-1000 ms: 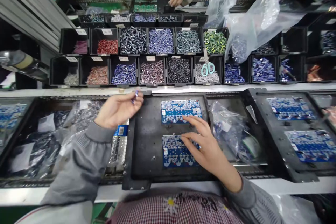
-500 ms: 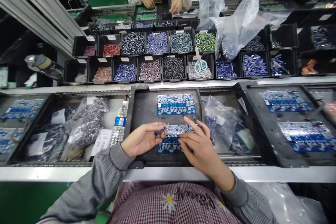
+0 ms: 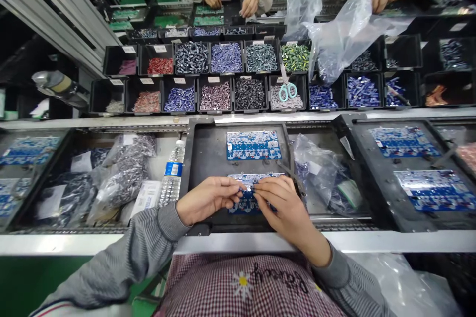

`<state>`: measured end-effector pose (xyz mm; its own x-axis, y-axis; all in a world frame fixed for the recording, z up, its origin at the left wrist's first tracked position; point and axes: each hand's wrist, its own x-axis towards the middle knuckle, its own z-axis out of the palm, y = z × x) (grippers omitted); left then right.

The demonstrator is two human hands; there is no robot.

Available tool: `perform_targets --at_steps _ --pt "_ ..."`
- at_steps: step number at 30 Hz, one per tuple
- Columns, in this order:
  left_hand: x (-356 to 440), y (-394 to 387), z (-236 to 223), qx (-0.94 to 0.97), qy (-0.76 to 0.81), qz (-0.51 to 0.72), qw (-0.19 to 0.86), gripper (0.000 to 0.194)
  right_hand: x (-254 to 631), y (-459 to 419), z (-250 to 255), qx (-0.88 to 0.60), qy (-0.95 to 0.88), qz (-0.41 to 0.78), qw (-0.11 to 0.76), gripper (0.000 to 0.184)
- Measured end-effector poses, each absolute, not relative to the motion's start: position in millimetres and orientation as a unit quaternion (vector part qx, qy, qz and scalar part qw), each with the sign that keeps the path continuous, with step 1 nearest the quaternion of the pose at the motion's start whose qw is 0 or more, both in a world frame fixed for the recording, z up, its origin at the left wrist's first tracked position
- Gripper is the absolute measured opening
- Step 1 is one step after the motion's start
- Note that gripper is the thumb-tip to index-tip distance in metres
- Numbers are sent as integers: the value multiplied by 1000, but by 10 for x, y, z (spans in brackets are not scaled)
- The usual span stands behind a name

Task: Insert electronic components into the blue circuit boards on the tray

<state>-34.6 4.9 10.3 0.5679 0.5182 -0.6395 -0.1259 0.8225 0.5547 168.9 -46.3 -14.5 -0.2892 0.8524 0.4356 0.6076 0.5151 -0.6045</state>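
A blue circuit board [image 3: 243, 207] lies in the near half of a black tray [image 3: 208, 158], and both my hands are over it. My left hand [image 3: 208, 200] is closed at its upper left, with a small blue electronic component [image 3: 242, 189] pinched at the fingertips. Facing it, my right hand [image 3: 284, 203] has its fingers drawn together close above the board; what they hold, if anything, is hidden. The fingertips of the two hands are a short gap apart. Part of the board is covered by my hands. A second blue circuit board [image 3: 254, 145] lies farther back in the tray.
Rows of black bins with small components [image 3: 226, 58] stand beyond the metal rail [image 3: 148, 121]. Scissors [image 3: 287, 90] rest on one bin. A water bottle [image 3: 172, 171] and bagged parts [image 3: 122, 178] lie left of the tray, another plastic bag [image 3: 316, 158] right. Co-workers' hands [image 3: 250, 4] are opposite.
My right hand's raised fingers have come down and together over the board. My left hand has shifted slightly right, bringing its fingertips nearer the right hand's.
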Motion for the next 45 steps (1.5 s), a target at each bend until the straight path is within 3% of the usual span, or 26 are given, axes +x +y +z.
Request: perform_targets --at_steps 7,20,26,30,38,45 --pt "-311 44 75 321 433 169 825 28 1553 -456 -116 -481 -747 248 387 19" --pt "-380 86 57 396 460 207 767 19 1497 -580 -125 -472 -771 273 329 16" --pt "-430 85 55 384 465 168 779 23 1447 -597 -220 -473 -784 273 296 16" --pt "-447 78 32 412 476 133 765 15 1453 -591 -212 -467 -791 270 289 17" --pt "-450 58 31 445 461 126 757 13 1517 -599 -298 -419 -821 260 289 26" --pt "-352 12 65 400 402 110 816 13 1538 -615 -50 -467 -777 237 349 20"
